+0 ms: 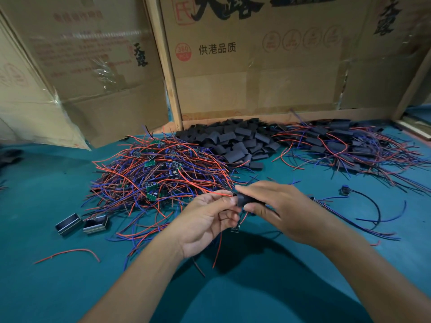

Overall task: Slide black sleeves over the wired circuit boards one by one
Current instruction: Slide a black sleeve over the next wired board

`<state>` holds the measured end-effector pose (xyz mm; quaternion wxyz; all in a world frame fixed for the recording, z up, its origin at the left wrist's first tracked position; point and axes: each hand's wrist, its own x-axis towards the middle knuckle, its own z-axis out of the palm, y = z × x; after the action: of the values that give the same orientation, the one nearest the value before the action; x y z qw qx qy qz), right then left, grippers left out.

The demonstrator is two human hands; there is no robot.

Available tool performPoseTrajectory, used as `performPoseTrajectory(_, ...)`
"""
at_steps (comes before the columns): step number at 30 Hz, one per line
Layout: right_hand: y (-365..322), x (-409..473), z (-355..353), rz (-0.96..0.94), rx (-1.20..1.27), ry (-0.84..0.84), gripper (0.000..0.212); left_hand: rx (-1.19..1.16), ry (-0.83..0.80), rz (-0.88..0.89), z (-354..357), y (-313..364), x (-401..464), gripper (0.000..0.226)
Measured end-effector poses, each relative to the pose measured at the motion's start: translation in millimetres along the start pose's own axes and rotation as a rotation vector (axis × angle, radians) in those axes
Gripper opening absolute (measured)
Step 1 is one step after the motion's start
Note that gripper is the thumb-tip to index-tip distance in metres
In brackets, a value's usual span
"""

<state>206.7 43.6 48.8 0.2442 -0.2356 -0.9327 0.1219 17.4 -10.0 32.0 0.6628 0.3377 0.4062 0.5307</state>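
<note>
Now your right hand (275,206) pinches the black sleeve (247,199), long axis running nine to three, while your left hand (210,217) at nine o'clock grips the wired board's leads (221,194). Feed rightward, I'd say; the board itself is hidden.

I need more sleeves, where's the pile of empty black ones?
The sleeve pile lies far centre, against the cardboard box, between the bare board heap and the finished heap.

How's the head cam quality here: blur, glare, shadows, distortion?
Head view: hands sharp, left hand and right hand on the black sleeve; cardboard boxes soft, tape glare; arm shadows on teal table; wide-angle bending at edges.
</note>
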Motion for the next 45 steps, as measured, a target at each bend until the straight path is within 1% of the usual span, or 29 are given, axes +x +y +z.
performPoseTrajectory(3,2,-2,2,0.008,-0.016,-0.013,0.056,-0.019,0.031,-0.004,1,0,0,0.019)
performPoseTrajectory(9,5,-2,8,-0.012,-0.104,0.001,0.049,-0.059,0.05,-0.047,5,-2,0,0.01)
performPoseTrajectory(13,1,0,3,-0.031,-0.064,0.012,0.057,-0.072,0.063,-0.045,6,-2,1,0.013)
performPoseTrajectory(16,2,-1,5,-0.039,-0.086,0.02,0.051,-0.066,0.068,-0.048,5,-3,2,0.012)
performPoseTrajectory(19,2,-2,8,0.029,-0.115,-0.004,0.042,-0.094,0.047,-0.037,4,-3,2,0.011)
performPoseTrajectory(22,-1,0,9,0.074,-0.134,0.016,0.031,-0.094,0.043,-0.012,5,-5,4,0.008)
performPoseTrajectory(23,0,3,6,0.117,-0.147,0.026,0.028,-0.054,0.067,0.015,5,-6,5,0.005)
performPoseTrajectory(24,3,8,0,0.18,-0.179,0.028,0.028,0.039,0.111,0.077,5,-7,7,0.005)
performPoseTrajectory(25,9,14,-8,0.255,-0.237,0.01,0.029,0.202,0.17,0.178,2,-8,8,0.01)
performPoseTrajectory(27,33,29,-31,0.367,-0.374,-0.058,0.031,0.68,0.262,0.438,-4,-8,8,0.02)
performPoseTrajectory(29,64,48,-55,0.408,-0.502,-0.065,0.03,1.096,0.25,0.667,-9,-8,6,0.022)
performPoseTrajectory(31,103,65,-81,0.476,-0.643,-0.013,0.029,1.322,0.202,0.787,-10,-8,3,0.022)
performPoseTrajectory(32,124,72,-91,0.526,-0.72,-0.022,0.031,1.407,0.194,0.82,-9,-8,2,0.023)
performPoseTrajectory(34,160,79,-101,0.674,-0.79,-0.111,0.049,1.556,0.202,0.895,-8,-9,4,0.025)
performPoseTrajectory(35,169,82,-98,0.72,-0.739,-0.13,0.054,1.614,0.221,0.926,-7,-10,5,0.026)
performPoseTrajectory(36,171,87,-87,0.711,-0.647,-0.132,0.052,1.658,0.244,0.944,-7,-9,6,0.027)
performPoseTrajectory(38,163,96,-52,0.562,-0.42,-0.139,0.039,1.718,0.283,0.964,-7,-7,7,0.027)
performPoseTrajectory(39,156,100,-32,0.495,-0.336,-0.183,0.037,1.74,0.299,0.969,-7,-7,8,0.027)
performPoseTrajectory(40,147,104,-15,0.465,-0.287,-0.252,0.039,1.752,0.314,0.971,-8,-7,8,0.026)
performPoseTrajectory(42,141,110,4,0.476,-0.267,-0.372,0.041,1.756,0.331,0.971,-10,-7,9,0.026)
performPoseTrajectory(45,142,113,10,0.57,-0.235,-0.405,0.032,1.758,0.33,0.948,-11,-6,9,0.028)
